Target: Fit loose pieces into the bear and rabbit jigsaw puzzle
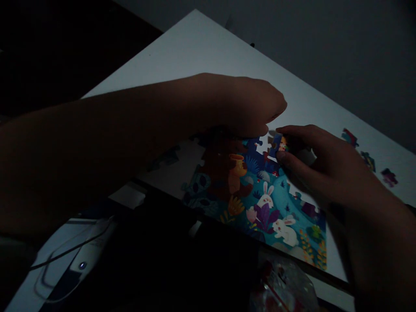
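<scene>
A partly assembled jigsaw puzzle (224,177) with a bear, white rabbits and plants lies along the near edge of the white table. Between thumb and fingers, my right hand (320,158) pinches a puzzle piece (275,144), dark blue with some orange, at a gap in the upper part of the picture. Just left of it, my left hand (250,104) is over the puzzle's top edge. Its fingers are curled in, and the hand itself hides whatever they grip. My left forearm covers part of the puzzle's left side.
Loose puzzle pieces (367,160) lie on the white table (195,52) to the right; darker ones (167,158) lie left of the puzzle. Below the table edge are a clear plastic bag (286,286) and a white item with a cable (87,255). A grey wall (325,52) stands behind.
</scene>
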Tool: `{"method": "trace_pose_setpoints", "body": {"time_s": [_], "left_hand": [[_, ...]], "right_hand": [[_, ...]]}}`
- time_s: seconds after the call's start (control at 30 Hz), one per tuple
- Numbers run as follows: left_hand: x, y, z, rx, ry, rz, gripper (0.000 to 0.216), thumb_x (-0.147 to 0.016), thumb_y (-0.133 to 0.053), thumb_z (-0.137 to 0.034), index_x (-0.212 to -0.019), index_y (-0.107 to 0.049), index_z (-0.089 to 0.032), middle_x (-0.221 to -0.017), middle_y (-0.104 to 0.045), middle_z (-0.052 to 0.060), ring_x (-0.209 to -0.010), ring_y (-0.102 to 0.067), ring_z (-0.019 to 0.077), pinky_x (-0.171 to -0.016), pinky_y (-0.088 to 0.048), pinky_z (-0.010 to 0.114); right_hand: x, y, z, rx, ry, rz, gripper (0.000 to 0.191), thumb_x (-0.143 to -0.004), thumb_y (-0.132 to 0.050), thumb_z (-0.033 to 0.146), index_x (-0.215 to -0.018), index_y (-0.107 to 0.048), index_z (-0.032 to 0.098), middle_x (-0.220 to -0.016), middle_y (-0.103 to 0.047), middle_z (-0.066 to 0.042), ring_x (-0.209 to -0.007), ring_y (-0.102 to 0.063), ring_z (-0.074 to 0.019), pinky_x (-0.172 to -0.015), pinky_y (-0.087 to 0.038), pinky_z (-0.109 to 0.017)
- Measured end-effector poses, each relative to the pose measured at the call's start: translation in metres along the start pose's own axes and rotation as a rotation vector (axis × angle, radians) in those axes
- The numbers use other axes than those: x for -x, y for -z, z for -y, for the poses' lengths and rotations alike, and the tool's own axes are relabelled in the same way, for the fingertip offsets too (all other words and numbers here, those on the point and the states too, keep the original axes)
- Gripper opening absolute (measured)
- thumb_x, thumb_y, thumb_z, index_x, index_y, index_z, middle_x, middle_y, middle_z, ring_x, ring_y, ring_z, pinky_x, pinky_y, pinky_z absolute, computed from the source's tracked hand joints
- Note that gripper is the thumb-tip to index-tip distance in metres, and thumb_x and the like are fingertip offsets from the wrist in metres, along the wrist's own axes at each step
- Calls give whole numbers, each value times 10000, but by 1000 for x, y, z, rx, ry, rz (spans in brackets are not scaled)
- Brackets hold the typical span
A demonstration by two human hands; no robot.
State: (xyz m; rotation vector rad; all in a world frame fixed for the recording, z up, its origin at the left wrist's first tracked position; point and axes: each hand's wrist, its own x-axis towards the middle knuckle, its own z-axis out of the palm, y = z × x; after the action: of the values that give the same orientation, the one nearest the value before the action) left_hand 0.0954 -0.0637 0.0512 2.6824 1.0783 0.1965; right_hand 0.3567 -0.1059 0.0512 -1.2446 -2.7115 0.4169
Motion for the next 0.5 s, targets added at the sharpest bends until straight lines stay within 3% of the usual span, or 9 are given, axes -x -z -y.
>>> {"method": "trace_pose_setpoints", "body": {"time_s": [0.13, 0.23, 0.37, 0.5], "left_hand": [[-2, -3, 3, 50, -7, 8, 474, -840, -590, -343, -1260, -717, -160, -1313, -723, 238, -1168, -674, 429, -833, -445, 460], [-4, -6, 12, 52, -16, -22, 463, -837, -572, -311, -1253, -717, -165, -1251, -753, 197, -1060, -678, 351, -760, -400, 411], [-4, -6, 18, 34, 23, -56, 415, -878, -560, -311, -1243, -728, -205, -1171, -789, 112, -954, -647, 243, -772, -389, 349], [-3, -2, 16, 71, 61, -36, 420, -869, -584, -288, -1245, -737, -180, -1154, -790, 111, -929, -641, 227, -750, -380, 337]], "right_hand": [[0, 0, -2, 6, -4, 13, 501, -1033, -601, 532, -1512, -603, 387, -1302, -740, -101, -1090, -722, -397, -848, -606, -528], [-1, 0, -2, -12, 15, -6, 517, -1010, -629, 529, -1495, -630, 351, -1275, -751, -105, -1075, -728, -405, -843, -607, -537], [-3, 0, 1, -21, 13, -11, 514, -997, -644, 497, -1486, -646, 337, -1269, -754, -104, -1068, -732, -399, -881, -601, -548], [-4, -1, 2, -25, 32, -23, 508, -990, -645, 486, -1473, -658, 329, -1255, -759, -105, -1077, -729, -399, -914, -595, -554]]}}
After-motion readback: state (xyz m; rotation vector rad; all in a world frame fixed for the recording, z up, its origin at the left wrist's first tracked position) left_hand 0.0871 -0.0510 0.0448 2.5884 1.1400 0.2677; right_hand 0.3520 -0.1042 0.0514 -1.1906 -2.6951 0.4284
